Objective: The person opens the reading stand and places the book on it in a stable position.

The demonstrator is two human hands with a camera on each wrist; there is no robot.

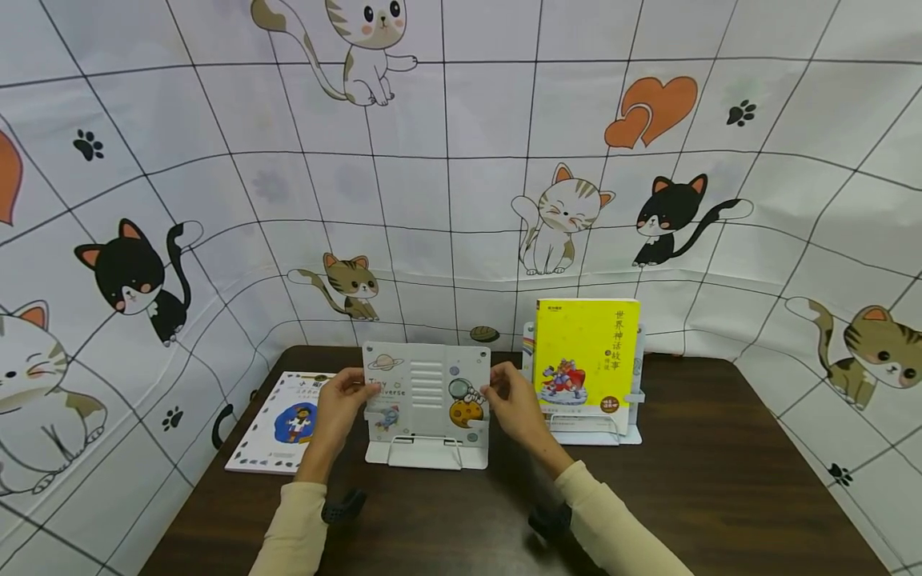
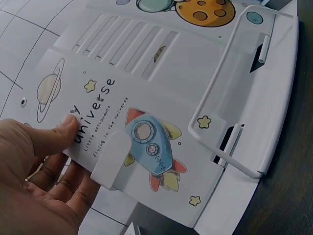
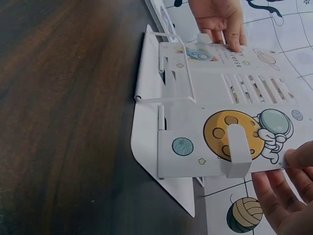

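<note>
Between my hands stands a white book stand [image 1: 429,400] printed with a planet, a rocket and an astronaut, its back plate raised and a wire page holder [image 2: 220,93] along its base. My left hand [image 1: 342,404] grips the plate's left edge, thumb on the front by the lettering and fingers behind. At the opposite edge my right hand [image 1: 515,398] pinches the plate beside the astronaut, thumb in front and fingers behind, as the right wrist view shows. White side clips [image 3: 238,152] stick out from both edges of the plate.
To the right, a yellow book [image 1: 587,352] leans upright on a second stand [image 1: 598,438]. A white book with a blue picture [image 1: 270,424] lies flat at the left of the dark wooden table [image 1: 691,496]. Behind hangs a cat-patterned cloth [image 1: 483,200].
</note>
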